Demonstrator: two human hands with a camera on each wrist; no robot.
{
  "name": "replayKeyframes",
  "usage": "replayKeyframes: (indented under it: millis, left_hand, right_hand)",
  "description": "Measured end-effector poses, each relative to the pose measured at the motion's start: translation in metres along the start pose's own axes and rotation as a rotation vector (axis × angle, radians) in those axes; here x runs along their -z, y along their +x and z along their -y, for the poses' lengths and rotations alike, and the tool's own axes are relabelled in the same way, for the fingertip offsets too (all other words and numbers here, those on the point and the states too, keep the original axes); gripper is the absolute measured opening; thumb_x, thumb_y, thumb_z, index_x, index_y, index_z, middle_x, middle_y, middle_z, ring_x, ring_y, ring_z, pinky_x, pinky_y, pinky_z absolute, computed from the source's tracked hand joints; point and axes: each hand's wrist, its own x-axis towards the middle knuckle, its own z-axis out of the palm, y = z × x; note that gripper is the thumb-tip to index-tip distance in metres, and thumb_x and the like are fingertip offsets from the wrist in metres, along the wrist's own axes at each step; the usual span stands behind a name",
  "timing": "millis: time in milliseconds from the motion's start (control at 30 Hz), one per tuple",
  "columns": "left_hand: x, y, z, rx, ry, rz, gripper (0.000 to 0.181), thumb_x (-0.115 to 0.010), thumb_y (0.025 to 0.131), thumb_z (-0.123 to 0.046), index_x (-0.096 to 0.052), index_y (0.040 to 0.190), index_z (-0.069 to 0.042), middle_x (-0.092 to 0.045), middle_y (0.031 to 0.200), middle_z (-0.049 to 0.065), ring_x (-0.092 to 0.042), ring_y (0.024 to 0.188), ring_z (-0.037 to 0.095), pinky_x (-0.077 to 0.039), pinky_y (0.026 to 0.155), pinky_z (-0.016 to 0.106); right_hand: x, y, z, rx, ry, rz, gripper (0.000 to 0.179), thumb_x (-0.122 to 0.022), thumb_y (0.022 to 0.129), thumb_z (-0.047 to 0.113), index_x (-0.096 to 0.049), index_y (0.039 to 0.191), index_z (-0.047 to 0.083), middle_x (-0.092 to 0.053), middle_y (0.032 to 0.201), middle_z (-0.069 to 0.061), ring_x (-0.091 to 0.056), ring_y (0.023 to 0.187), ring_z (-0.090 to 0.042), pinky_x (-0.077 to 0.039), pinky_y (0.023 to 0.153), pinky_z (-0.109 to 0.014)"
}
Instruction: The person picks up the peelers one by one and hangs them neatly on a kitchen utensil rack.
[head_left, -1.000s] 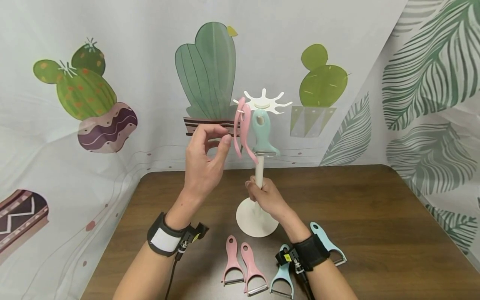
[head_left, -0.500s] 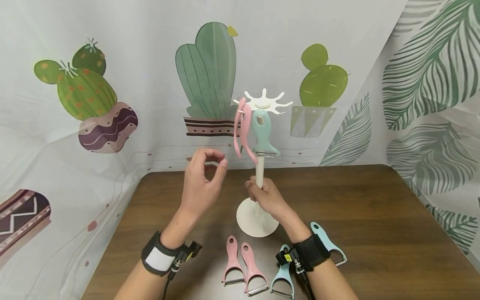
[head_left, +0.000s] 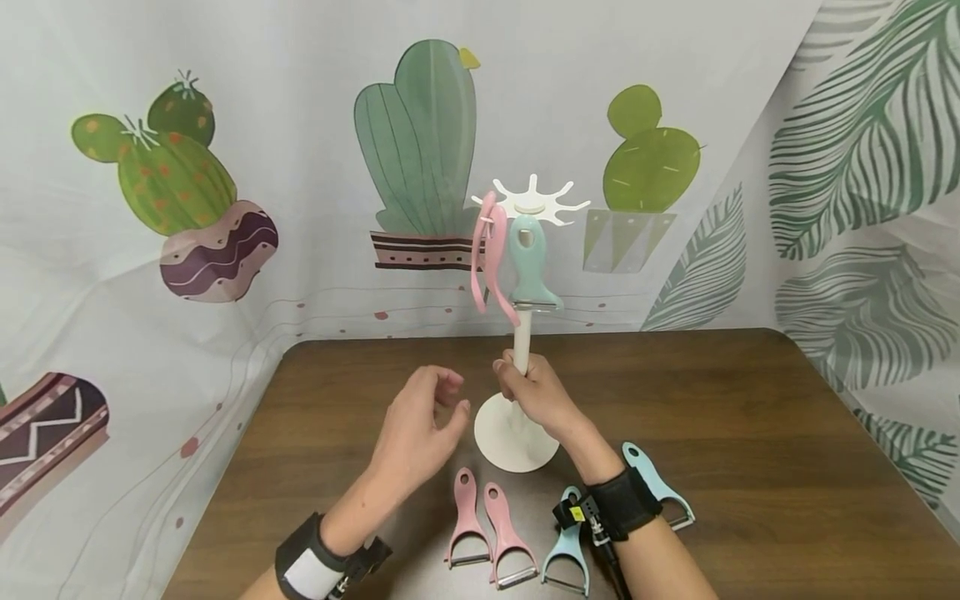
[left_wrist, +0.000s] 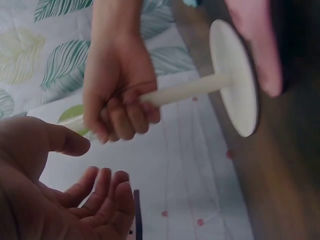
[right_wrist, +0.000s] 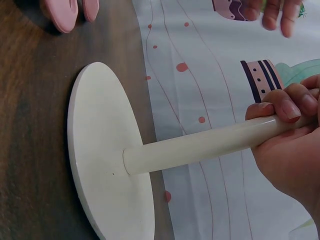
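Note:
My right hand (head_left: 536, 392) grips the pole of a white stand (head_left: 522, 337), its fingers wrapped round it above the round base (right_wrist: 107, 150). From the stand's spoked top hang two pink peelers (head_left: 495, 258) on the left and a light green peeler (head_left: 528, 258) at the front. My left hand (head_left: 423, 425) is in the air left of the pole, holding nothing, with thumb and fingers apart and loosely bent. Just in front of it on the table lie two more pink peelers, a left one (head_left: 465, 508) and a right one (head_left: 504, 529).
A blue peeler (head_left: 567, 546) lies partly under my right wrist, and another blue peeler (head_left: 656, 483) lies to its right. The wooden table (head_left: 712, 400) ends at the back against a printed cloth (head_left: 540, 100) with cacti and leaves.
My left hand has come down from beside the hanging pink peelers to low over the table, its fingers spreading apart. My right hand keeps its hold on the stand.

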Motion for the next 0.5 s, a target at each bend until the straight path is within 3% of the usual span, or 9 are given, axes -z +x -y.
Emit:
replayKeyframes:
  millis: [500]
  left_hand:
    - [-0.020,-0.036,0.010,0.051,0.157,0.107,0.032,-0.080,0.090,-0.020,-0.067,0.118,-0.014,-0.066,0.106,-0.002,-0.065,0.088,0.014,-0.054,0.072,0.034]
  right_hand:
    - [0.000,0.000,0.000,0.000,0.002,0.005,0.040,-0.050,0.108,0.011,-0.047,0.069,0.004,-0.042,0.059,0.000,-0.035,0.058,-0.014,-0.029,0.056,-0.027]
